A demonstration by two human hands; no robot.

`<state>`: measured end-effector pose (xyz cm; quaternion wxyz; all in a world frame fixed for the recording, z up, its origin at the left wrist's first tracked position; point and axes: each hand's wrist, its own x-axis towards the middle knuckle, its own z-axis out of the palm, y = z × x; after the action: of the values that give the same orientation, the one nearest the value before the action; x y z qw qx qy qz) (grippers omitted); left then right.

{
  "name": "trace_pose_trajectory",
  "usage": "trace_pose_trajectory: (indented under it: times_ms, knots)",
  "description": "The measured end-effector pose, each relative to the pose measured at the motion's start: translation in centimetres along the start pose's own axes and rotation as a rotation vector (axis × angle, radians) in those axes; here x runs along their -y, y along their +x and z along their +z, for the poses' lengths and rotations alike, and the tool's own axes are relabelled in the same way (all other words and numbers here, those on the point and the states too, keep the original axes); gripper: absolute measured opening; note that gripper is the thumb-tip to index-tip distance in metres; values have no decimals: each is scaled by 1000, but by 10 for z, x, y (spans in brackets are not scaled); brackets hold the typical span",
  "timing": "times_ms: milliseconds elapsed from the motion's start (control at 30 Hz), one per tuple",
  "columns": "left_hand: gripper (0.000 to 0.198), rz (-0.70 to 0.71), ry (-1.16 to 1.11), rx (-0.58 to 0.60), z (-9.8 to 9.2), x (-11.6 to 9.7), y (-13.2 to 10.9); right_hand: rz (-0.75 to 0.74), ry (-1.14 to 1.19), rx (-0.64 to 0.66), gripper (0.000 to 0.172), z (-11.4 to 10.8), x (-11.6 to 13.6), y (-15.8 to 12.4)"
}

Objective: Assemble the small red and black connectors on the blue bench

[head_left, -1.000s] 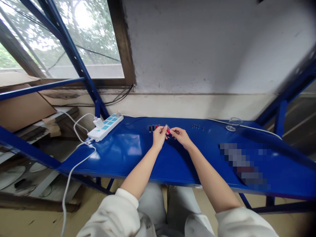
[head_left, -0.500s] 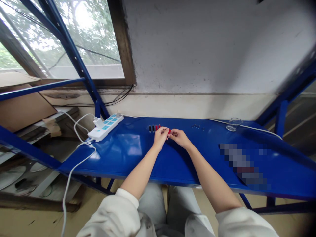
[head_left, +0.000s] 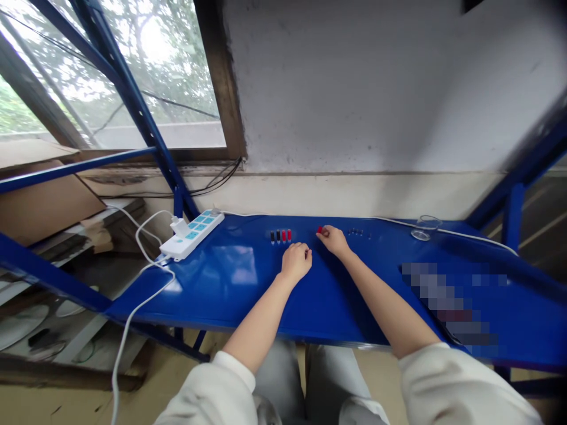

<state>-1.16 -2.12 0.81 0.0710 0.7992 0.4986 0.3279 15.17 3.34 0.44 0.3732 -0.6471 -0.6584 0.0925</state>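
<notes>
There's the right hand (head_left: 334,241) out front, fingertips on a small red plastic plug (head_left: 319,229), grip unclear; the left hand (head_left: 296,262) lies loosely curled and empty on the glossy blue metal bench (head_left: 230,295), just behind a row of black-and-red terminals (head_left: 280,236).

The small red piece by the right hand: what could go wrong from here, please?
The red piece is very small and lies on a glossy blue shelf, so it could slip from the right hand and be hard to recover. The row of black and red pieces stands near the left hand, so a careless move might knock it out of line.
</notes>
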Motion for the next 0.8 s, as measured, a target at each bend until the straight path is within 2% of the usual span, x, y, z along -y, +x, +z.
trace_pose_trajectory:
  times_ms: [267, 600, 800]
  knots:
    - [19, 10, 26, 22, -4, -3, -1, 52, -75, 32, 12, 10, -15, 31]
    - [20, 12, 9, 21, -2, -4, -1, 82, -161, 45, 11, 19, -16, 40]
    - [20, -14, 32, 56, -4, -7, -1, 152, -217, 187, 7, 12, -12, 44]
